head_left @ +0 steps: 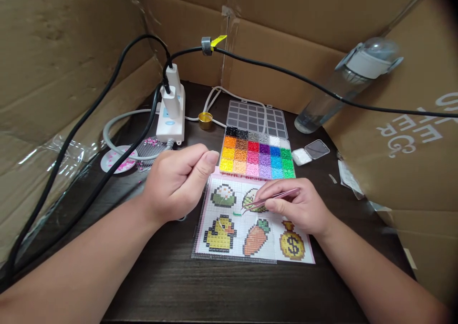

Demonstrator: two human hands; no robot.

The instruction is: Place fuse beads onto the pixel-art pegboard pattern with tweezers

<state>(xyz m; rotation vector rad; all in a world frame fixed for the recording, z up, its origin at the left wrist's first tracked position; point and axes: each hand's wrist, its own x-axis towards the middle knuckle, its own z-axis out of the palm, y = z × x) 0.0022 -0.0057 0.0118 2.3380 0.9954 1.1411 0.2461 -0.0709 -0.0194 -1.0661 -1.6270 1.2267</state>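
Observation:
My right hand (295, 202) grips a pair of pink tweezers (263, 201). Their tips are at a few green beads (236, 214) on the pattern sheet (239, 183); whether they pinch one is too small to tell. The sheet lies under a clear pegboard (234, 260) and shows a yellow duck (220, 235), a carrot (255, 238) and a money bag (292, 240). My left hand (179, 183) is closed in a fist, held up by the sheet's left edge. What it holds, if anything, is hidden. Behind the sheet sits an open bead box (258, 153) of many colours.
A power strip (171, 119) with black cables (272, 67) stands at the back left. Pink beads lie on a white disc (118, 160). A gold cup (205, 120) is behind. To the right are a small clear case (302, 157) and a water bottle (332, 92). Cardboard walls (279, 52) surround the table.

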